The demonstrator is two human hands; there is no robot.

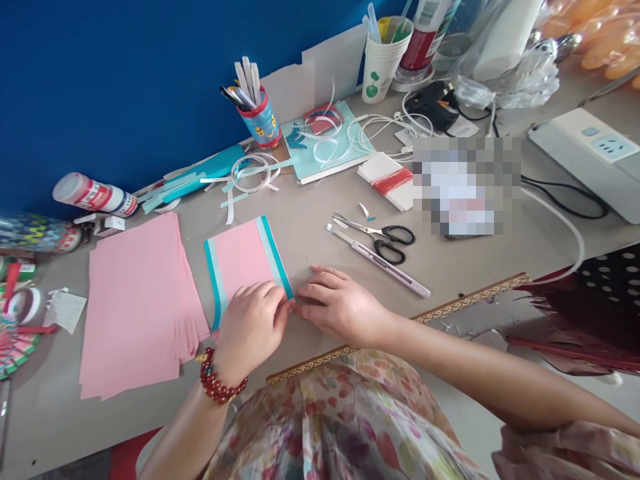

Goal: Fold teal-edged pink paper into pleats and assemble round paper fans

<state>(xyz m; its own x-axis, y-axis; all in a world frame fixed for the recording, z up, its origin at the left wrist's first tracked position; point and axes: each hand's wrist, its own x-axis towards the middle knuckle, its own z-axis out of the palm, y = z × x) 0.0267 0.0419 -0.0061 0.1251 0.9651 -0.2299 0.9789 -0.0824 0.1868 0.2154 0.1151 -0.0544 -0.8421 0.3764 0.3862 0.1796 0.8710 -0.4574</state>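
A pink card (237, 257) with dark teal and pale blue strips along its two sides lies flat on the table in front of me. My left hand (256, 323) rests over its near edge, fingers curled, with thumb and index finger pinched at the near right corner. Beside that corner is my right hand (343, 303), palm down, fingers stretched out and slightly apart, the index fingertip meeting the left fingertips. Its thumb is hidden. Beyond my right hand lie black-handled scissors (393, 243) and a pale purple utility knife (390, 267).
A stack of pink paper (135, 307) spreads at the left. Farther back stand a glue bottle (95, 195), a pen cup (263, 120) and paper cups (383, 63). White tape rolls (250, 175), red thread on a card (393, 181), a blurred phone (463, 190) and a power strip (590, 153) lie about.
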